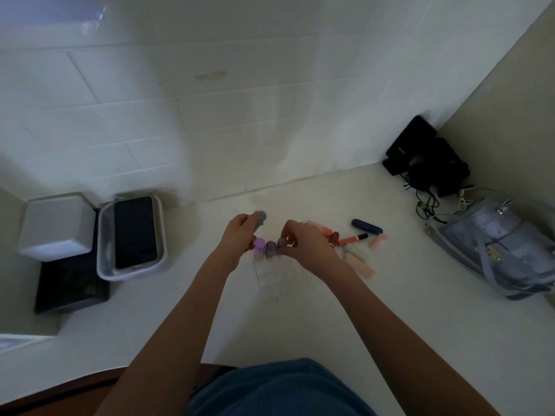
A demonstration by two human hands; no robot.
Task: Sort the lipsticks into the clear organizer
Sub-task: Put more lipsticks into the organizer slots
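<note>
The clear organizer [277, 279] stands on the white counter, hard to make out. In its far row stand a light purple lipstick [259, 247], a grey-purple lipstick [270, 250] and a mauve lipstick [281, 245]. My right hand [306, 246] pinches the mauve one from above. My left hand [238, 232] holds a grey lipstick [260, 220] above the organizer's far left corner. Loose lipsticks lie to the right: a navy one [367, 226], an orange-and-black tube [354, 239], pale pink ones [378, 241] and cream ones [357, 256].
A grey tray [103, 235] holding a dark phone [135, 232] sits at left beside a white box [55, 226] on a black box [70, 288]. A translucent bag [507, 247] lies at right, black devices with cables [426, 157] in the corner. Tiled wall behind.
</note>
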